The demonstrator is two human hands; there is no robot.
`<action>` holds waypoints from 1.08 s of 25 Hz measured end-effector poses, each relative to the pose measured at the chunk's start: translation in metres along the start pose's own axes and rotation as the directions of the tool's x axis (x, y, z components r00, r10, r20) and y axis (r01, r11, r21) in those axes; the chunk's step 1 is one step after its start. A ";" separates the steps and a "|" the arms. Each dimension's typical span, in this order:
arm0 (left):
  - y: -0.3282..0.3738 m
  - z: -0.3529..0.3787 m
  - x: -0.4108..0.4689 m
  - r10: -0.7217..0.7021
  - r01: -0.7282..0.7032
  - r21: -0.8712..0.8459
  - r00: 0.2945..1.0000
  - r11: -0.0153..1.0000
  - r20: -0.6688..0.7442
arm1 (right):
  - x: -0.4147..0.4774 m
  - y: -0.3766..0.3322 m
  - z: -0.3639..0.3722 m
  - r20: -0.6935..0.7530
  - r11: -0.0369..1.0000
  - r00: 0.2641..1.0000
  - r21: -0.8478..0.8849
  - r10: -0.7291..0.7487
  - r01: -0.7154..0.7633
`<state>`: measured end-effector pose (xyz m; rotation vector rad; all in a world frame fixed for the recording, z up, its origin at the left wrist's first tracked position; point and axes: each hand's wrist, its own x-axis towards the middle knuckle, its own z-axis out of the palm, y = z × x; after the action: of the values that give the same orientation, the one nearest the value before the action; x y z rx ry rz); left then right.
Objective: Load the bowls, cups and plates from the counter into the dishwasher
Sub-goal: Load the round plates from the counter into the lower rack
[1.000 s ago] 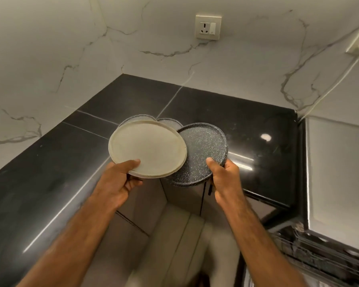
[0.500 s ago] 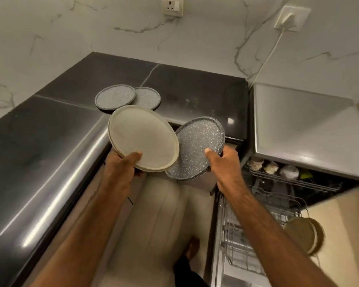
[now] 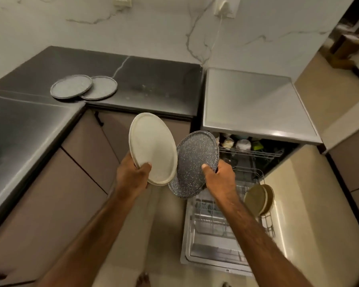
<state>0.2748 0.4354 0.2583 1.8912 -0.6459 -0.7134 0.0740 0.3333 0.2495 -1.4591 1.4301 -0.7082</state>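
While each grip clasps a plate, two grey plates lie on the counter.

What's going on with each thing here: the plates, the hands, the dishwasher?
Cream plate: tilted, held in the left hand.
Dark speckled plate: tilted, held in the right hand.
Two grey plates: lying flat on the counter, overlapping.
Dishwasher: open, lower rack pulled out.
Two tan plates: standing on edge in that rack.
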 end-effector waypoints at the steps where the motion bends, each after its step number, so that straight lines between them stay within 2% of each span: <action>1: -0.002 0.022 -0.011 -0.016 0.016 0.032 1.000 0.999 0.011 | 0.001 0.016 -0.017 -0.001 1.000 1.000 -0.026 0.007 -0.007; 5: -0.019 0.128 -0.062 -0.087 0.078 0.161 0.995 0.984 0.049 | 0.012 0.106 -0.094 0.018 0.990 0.998 -0.126 0.063 -0.061; 8: -0.046 0.206 -0.092 -0.067 0.043 0.221 0.992 0.974 0.103 | 0.027 0.186 -0.132 0.013 0.973 0.989 -0.184 0.147 -0.142; 12: -0.104 0.294 -0.106 -0.142 0.090 0.267 0.973 0.959 0.182 | 0.045 0.293 -0.155 -0.001 0.939 0.960 -0.210 0.279 -0.273; 17: -0.198 0.383 -0.078 -0.172 0.099 0.335 0.965 0.937 0.196 | 0.085 0.418 -0.156 -0.144 0.889 0.910 -0.200 0.389 -0.412; 21: -0.263 0.437 -0.042 -0.157 0.095 0.314 0.971 0.945 0.180 | 0.131 0.487 -0.148 -0.213 0.877 0.899 -0.224 0.381 -0.425; 27: -0.318 0.481 0.000 -0.086 0.046 0.241 0.984 0.970 0.157 | 0.200 0.547 -0.131 -0.304 0.912 0.917 -0.237 0.258 -0.335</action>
<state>-0.0291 0.2663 -0.2017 2.0942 -0.8058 -0.8764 -0.2447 0.1788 -0.2314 -1.3453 1.9852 -0.5323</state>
